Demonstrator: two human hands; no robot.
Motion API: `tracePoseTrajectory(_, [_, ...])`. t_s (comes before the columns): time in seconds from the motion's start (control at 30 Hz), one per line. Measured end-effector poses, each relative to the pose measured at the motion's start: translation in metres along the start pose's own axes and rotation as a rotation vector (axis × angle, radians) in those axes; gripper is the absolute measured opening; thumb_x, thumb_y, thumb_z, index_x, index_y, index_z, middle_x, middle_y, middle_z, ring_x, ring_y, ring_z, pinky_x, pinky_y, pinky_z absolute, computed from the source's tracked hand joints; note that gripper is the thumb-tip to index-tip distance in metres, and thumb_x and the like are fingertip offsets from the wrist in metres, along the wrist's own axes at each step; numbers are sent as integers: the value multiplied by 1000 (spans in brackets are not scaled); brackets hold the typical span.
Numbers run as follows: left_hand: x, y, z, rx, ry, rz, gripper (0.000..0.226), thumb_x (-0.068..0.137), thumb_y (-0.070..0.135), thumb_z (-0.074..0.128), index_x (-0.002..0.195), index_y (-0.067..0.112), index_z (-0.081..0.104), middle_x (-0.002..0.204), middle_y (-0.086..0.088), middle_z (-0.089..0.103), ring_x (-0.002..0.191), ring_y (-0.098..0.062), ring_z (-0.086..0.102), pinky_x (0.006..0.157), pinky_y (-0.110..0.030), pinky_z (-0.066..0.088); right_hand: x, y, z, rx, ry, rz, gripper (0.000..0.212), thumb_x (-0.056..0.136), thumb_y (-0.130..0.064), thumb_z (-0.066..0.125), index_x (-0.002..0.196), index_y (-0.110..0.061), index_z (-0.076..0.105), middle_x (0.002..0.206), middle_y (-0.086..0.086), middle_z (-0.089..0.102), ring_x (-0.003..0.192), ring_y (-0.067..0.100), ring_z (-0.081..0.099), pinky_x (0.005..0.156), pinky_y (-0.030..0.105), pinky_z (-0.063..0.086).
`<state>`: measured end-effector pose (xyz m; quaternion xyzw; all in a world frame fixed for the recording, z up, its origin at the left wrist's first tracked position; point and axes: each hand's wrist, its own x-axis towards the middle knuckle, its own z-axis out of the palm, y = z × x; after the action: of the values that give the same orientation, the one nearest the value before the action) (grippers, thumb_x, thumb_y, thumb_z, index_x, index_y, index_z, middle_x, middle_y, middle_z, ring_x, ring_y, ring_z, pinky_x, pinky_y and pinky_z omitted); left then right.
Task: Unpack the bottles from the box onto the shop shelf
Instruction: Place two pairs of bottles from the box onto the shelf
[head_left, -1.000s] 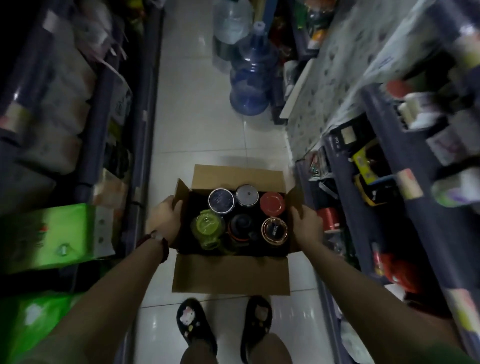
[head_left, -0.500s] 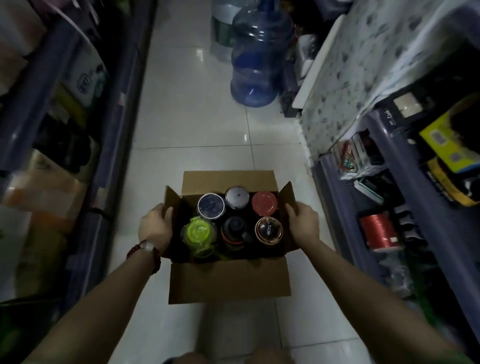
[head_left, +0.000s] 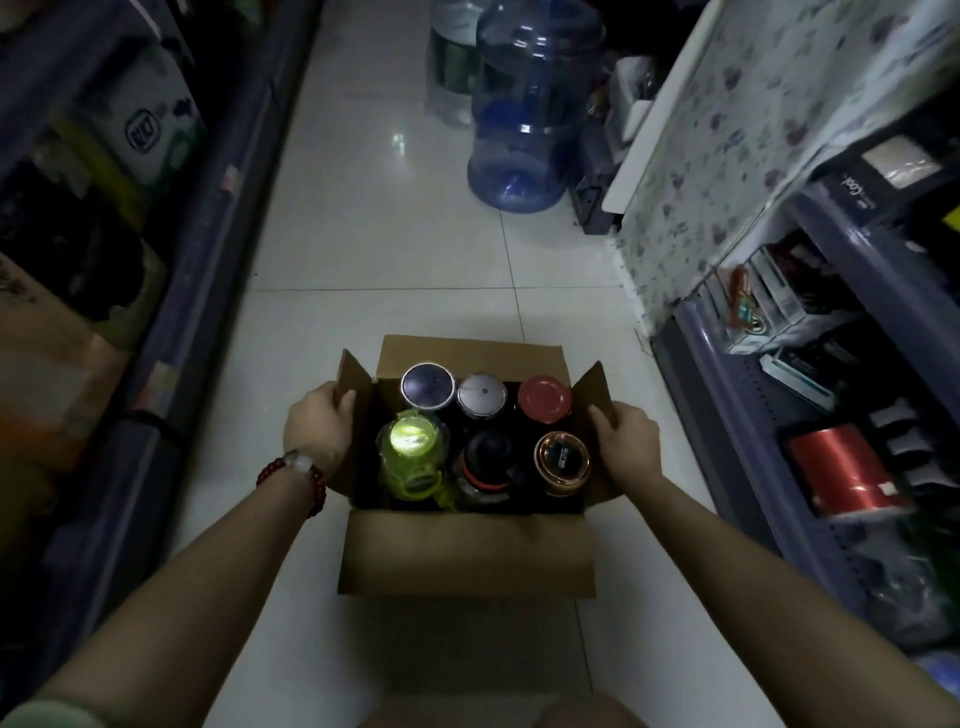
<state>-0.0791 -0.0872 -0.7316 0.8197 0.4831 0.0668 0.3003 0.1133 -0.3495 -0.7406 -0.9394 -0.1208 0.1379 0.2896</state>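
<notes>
One open cardboard box (head_left: 467, 551) is held above the tiled floor (head_left: 384, 249) of the aisle. It contains six bottles (head_left: 493, 431) standing upright, in two rows of three. The left hand (head_left: 317, 428) grips the left flap and the right hand (head_left: 631, 441) grips the right flap, fingers curled over the edges. Two big water jugs (head_left: 530, 104) stand further down. One shop shelf (head_left: 753, 457) is at the right side, one at the left.
</notes>
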Motion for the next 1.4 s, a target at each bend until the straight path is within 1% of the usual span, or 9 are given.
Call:
tracePoseTrajectory(0.2, [3,-9,6,82,47,-4,32,97,28,44,108,2,58,106,-24,65,97,-42,61,82,-45,52,4,4,4,-21,19,-12,30,97,-31,51,96,-5,65,89,11,68,77,24,63,65,31,49])
tracePoseTrajectory(0.33, [-2,9,4,134,118,94,44,94,24,47,135,8,42,125,-24,57,112,-43,54,90,-49,47,-2,-2,3,-91,32,22,29,96,-32,49,113,-9,56,104,13,68,92,30,65,77,41,55])
tracePoseTrajectory(0.5, [-18,36,1,20,106,414,40,95,26,49,131,8,54,138,-14,49,127,-31,43,108,-39,32,-22,-13,8,-487,292,-223,49,93,-33,54,133,-7,45,139,18,48,130,41,41,107,50,33])
tracePoseTrajectory(0.57, [-29,39,8,-40,52,491,39,95,29,50,126,8,58,136,-11,50,127,-27,43,108,-31,29,-28,-12,18,-409,278,-399,49,93,-33,54,134,-7,46,143,16,45,134,37,37,113,47,29])
tracePoseTrajectory(0.7, [-52,31,29,-248,-23,450,34,92,35,56,120,17,63,133,-3,51,128,-20,43,108,-29,33,-48,-5,40,6,138,-441,46,95,-34,52,137,-16,45,140,4,48,130,19,43,105,25,33])
tracePoseTrajectory(0.77, [-57,21,38,-284,-47,386,37,90,40,57,122,20,61,137,-1,46,131,-18,39,112,-32,31,-56,0,50,113,111,-419,45,96,-33,51,138,-17,45,140,2,49,129,17,45,107,27,36])
tracePoseTrajectory(1.0, [-63,-5,51,-381,-85,390,63,71,37,79,129,27,56,138,10,37,125,-2,35,103,-19,29,-54,5,60,246,189,-344,38,87,-41,63,118,-18,61,132,0,55,123,16,48,103,39,45])
tracePoseTrajectory(1.2, [-66,-3,55,-431,-25,340,62,69,31,83,126,31,58,127,9,36,119,-8,40,104,-25,39,-61,16,63,404,152,-227,43,81,-36,72,119,-20,60,124,1,53,108,9,50,79,7,39])
tracePoseTrajectory(1.4, [-70,3,58,-450,-3,301,54,76,26,77,124,38,56,114,3,47,105,-14,52,97,-30,47,-59,18,63,417,142,-209,54,77,-36,76,123,-18,55,125,2,51,108,9,48,75,4,33])
